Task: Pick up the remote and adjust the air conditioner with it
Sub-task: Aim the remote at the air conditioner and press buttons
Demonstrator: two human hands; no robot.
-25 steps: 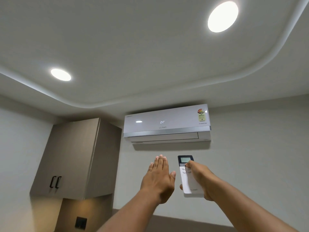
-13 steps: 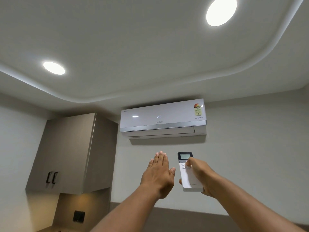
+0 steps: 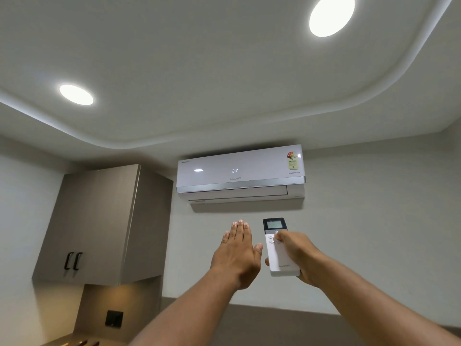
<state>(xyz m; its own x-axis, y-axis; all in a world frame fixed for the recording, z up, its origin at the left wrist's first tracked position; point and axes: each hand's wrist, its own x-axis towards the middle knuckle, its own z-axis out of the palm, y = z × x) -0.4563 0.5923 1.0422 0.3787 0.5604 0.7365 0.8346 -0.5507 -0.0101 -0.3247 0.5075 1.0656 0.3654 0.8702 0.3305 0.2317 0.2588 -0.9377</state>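
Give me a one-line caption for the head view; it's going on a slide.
Right hand aims a white remote at the wall air conditioner reading 24, left hand raised flat beside it.

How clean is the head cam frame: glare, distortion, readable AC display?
Head view: two ceiling lights blown out with haloes; one reflects as a spot on the air conditioner; its 24 display is readable. Wide-angle bends the ceiling cove. Right hand holds the remote sharp enough; left hand open, empty.
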